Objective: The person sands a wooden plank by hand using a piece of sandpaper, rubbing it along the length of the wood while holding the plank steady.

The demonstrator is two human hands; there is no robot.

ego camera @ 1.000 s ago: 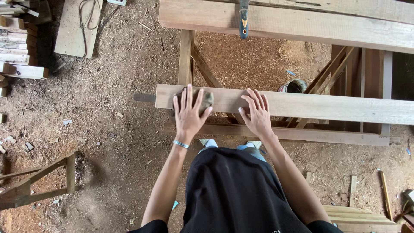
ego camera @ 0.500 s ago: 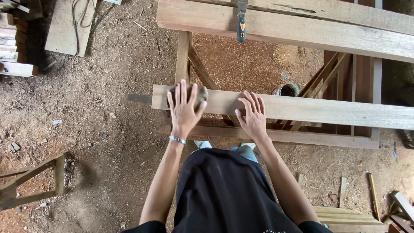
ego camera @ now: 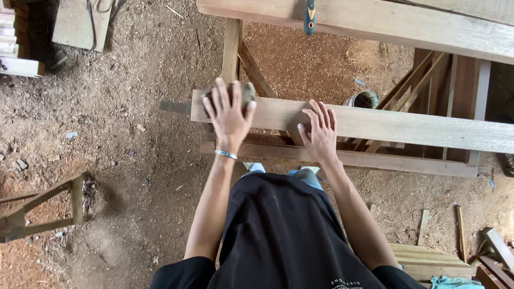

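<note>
A long pale wooden plank (ego camera: 407,128) lies across a wooden trestle frame (ego camera: 342,158) in front of me. My left hand (ego camera: 230,115) presses with spread fingers on a rounded grey block (ego camera: 248,92) at the plank's left end. The hand covers most of the block. My right hand (ego camera: 320,131) rests flat and open on the plank's near edge, about a hand's width to the right. I wear a thin bracelet on my left wrist.
A wider plank (ego camera: 407,29) lies further away with a blue-handled tool (ego camera: 309,16) on it. A tin can (ego camera: 363,99) stands on the sawdust-covered ground below. A low wooden frame (ego camera: 43,208) is at left, stacked lumber (ego camera: 16,48) top left, loose boards (ego camera: 423,259) bottom right.
My left hand has slid the grey block a little away from me across the plank's left end. My right hand stays flat on the plank.
</note>
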